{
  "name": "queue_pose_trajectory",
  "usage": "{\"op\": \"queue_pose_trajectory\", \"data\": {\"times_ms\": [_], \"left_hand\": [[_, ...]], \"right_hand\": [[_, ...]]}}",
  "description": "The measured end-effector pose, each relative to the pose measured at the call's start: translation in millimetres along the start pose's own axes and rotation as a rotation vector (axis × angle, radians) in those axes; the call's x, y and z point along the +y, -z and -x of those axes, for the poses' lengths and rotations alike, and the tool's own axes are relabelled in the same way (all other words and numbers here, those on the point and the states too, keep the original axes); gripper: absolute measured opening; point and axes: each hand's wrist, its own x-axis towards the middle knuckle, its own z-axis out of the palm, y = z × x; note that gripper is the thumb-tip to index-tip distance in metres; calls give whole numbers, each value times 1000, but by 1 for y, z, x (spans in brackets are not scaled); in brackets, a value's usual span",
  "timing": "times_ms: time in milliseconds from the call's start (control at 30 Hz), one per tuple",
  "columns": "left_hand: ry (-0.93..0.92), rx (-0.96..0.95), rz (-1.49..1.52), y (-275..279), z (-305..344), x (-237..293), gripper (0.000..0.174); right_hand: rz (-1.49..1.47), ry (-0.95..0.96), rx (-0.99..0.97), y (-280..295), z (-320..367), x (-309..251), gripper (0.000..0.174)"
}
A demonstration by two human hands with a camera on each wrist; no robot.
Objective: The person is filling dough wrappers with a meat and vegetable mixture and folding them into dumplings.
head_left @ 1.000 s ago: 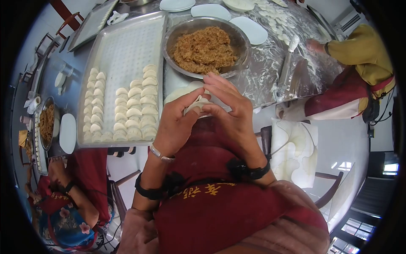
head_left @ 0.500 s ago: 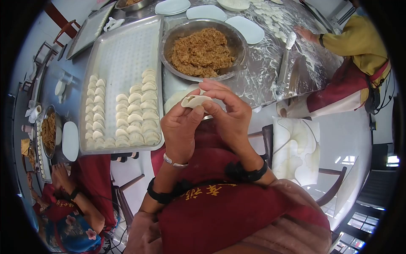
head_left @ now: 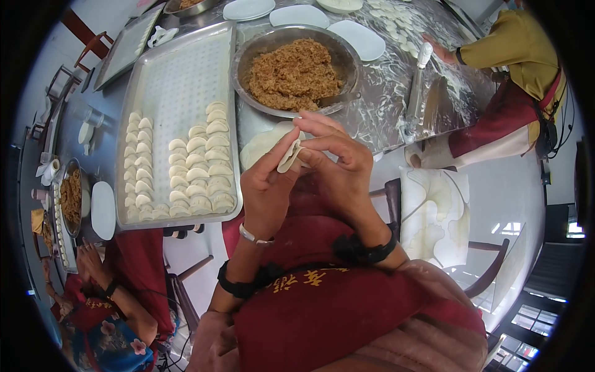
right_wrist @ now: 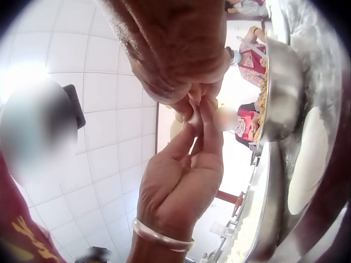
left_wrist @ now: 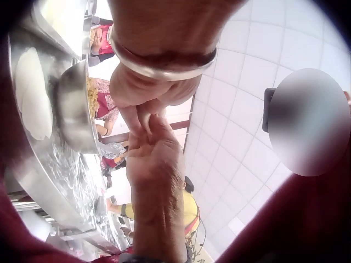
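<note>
A pale folded dumpling is held up over the table's near edge, its rim tilted nearly upright and partly hidden by fingers. My left hand, with a silver bangle on the wrist, pinches it from the left side. Thumb and fingers of my right hand pinch its right side, the other fingers stretched out above. In the right wrist view, both hands' fingertips meet around the dumpling. Just beyond the hands lie round dough wrappers on the table.
To the left stands a metal tray with rows of finished dumplings. A steel bowl of brown filling sits beyond the hands. White plates and a floury rolling area lie behind; another person's arm reaches in from the right.
Half a second ago the dumpling lay flatter with its opening showing; now it is turned more upright between the fingertips. Both hands stay close together in front of the bowl.
</note>
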Motion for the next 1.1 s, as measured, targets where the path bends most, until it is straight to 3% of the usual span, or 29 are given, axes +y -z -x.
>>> {"op": "queue_pose_trajectory", "data": {"times_ms": [133,233,533,833,1100], "left_hand": [[65,-21,137,2,-1,3,43],[67,-8,111,2,1,0,45],[166,-152,-131,8,-2,4,46],[236,-187,41,10,-3,17,55],[267,-198,68,8,-4,22,57]], "right_hand": [[34,-103,-15,-2,-2,-9,25],[-151,-184,-5,-8,-3,-13,26],[70,60,-117,0,-1,-3,18],[75,0,-241,3,-12,-18,43],[-53,-14,-260,3,-8,-9,25]]}}
